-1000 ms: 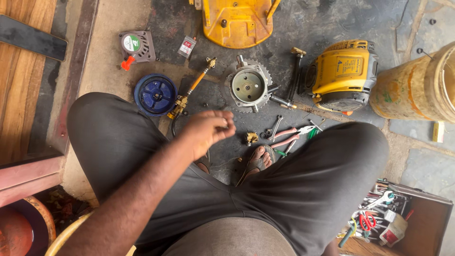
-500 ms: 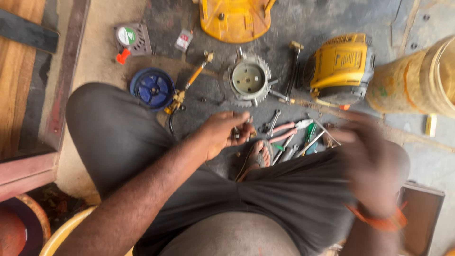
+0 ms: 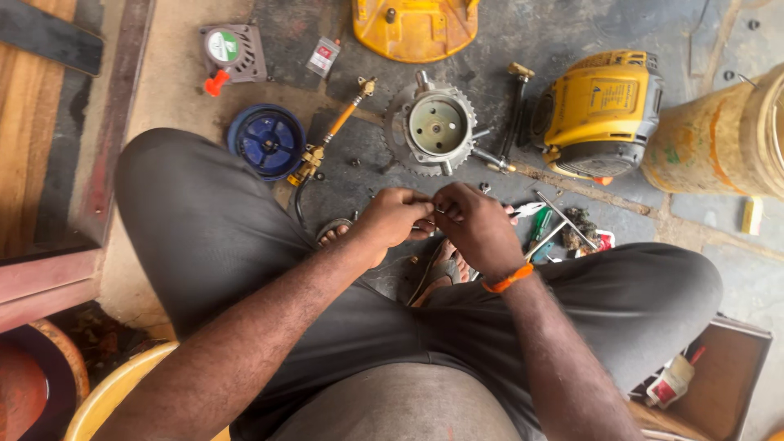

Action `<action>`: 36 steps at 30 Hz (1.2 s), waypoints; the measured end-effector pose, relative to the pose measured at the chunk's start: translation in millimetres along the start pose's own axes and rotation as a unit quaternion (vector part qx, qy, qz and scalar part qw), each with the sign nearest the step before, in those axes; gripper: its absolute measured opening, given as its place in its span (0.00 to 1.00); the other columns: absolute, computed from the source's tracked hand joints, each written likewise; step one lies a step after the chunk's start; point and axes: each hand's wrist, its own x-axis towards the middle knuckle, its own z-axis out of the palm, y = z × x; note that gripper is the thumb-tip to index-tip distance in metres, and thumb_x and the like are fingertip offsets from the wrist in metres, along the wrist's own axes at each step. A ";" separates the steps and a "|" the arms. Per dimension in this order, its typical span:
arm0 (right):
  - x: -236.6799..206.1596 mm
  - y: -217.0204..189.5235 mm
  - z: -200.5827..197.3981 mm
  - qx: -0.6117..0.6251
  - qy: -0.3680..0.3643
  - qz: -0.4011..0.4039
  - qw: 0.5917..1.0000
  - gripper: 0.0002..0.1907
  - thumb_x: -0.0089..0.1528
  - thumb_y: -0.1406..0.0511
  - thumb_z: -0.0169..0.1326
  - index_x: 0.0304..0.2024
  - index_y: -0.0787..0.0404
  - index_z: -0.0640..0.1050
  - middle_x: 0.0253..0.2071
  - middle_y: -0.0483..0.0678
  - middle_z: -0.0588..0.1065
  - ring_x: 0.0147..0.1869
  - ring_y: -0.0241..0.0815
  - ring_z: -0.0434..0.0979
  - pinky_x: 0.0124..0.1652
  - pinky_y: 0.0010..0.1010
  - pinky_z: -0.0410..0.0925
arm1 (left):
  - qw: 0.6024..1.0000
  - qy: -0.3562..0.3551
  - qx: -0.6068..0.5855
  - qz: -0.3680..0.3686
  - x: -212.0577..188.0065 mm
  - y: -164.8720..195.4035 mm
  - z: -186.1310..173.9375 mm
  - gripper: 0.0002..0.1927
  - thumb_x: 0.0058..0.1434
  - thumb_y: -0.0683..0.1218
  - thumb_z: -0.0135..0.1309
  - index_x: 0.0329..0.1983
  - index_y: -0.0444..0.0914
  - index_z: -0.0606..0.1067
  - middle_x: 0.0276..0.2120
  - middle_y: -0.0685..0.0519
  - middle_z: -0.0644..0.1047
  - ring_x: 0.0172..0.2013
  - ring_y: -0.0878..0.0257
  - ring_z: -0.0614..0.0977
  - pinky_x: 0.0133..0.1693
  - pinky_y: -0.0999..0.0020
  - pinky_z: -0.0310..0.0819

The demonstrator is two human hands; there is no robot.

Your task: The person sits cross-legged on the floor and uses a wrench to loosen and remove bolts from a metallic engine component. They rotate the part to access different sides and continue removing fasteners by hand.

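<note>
The left hand (image 3: 392,219) and the right hand (image 3: 478,229) meet above the lap, fingers pinched together on a tiny metal part (image 3: 435,211). If a finger slips, it could drop among the tools (image 3: 555,224) and get lost.

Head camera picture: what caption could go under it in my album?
Seated cross-legged, a person's left hand and right hand pinch a tiny part above a round metal engine piece.

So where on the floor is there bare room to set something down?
Bare patches: the tan strip left of the blue disc, and the dark floor between the yellow cover and yellow engine housing. Crowded: around the finned metal housing and the tools beside the hands.
</note>
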 end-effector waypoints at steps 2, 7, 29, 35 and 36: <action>1.8 6.1 5.4 -0.012 -0.008 -0.012 1.000 0.12 0.60 0.68 0.63 0.45 0.62 0.77 0.38 0.50 0.81 0.42 0.43 0.85 0.42 0.34 0.77 | 1.000 0.008 0.010 0.012 1.8 -0.1 -1.7 0.11 0.67 0.43 0.51 0.48 0.34 0.78 0.36 0.52 0.82 0.36 0.66 0.84 0.39 0.70 0.83; 5.6 16.6 9.3 0.042 -0.019 0.039 0.998 0.12 0.61 0.67 0.63 0.43 0.63 0.75 0.38 0.50 0.82 0.42 0.39 0.86 0.42 0.32 0.78 | 0.998 0.045 0.036 -0.002 2.2 7.5 -4.6 0.12 0.66 0.40 0.48 0.50 0.32 0.76 0.38 0.49 0.81 0.36 0.65 0.84 0.39 0.69 0.85; 38.0 46.2 29.6 0.514 0.100 0.195 0.830 0.14 0.66 0.71 0.53 0.55 0.68 0.75 0.46 0.52 0.80 0.48 0.41 0.83 0.50 0.31 0.79 | 0.890 0.299 0.214 0.268 44.5 86.8 -35.9 0.11 0.69 0.50 0.57 0.42 0.37 0.80 0.29 0.53 0.81 0.27 0.65 0.80 0.29 0.68 0.75; 35.5 49.6 40.2 0.466 0.149 0.132 0.862 0.13 0.68 0.70 0.53 0.54 0.70 0.75 0.45 0.52 0.81 0.47 0.40 0.83 0.50 0.31 0.79 | 0.840 0.295 0.229 0.394 66.8 87.0 -26.3 0.10 0.65 0.50 0.60 0.38 0.37 0.80 0.31 0.52 0.84 0.33 0.64 0.86 0.36 0.65 0.80; 35.5 51.8 40.1 0.462 0.145 0.131 0.865 0.13 0.68 0.70 0.53 0.54 0.70 0.76 0.45 0.52 0.81 0.47 0.39 0.83 0.50 0.31 0.79 | 0.855 0.275 0.218 0.382 66.4 83.9 -25.5 0.12 0.66 0.50 0.60 0.38 0.37 0.79 0.31 0.52 0.85 0.34 0.64 0.87 0.37 0.65 0.80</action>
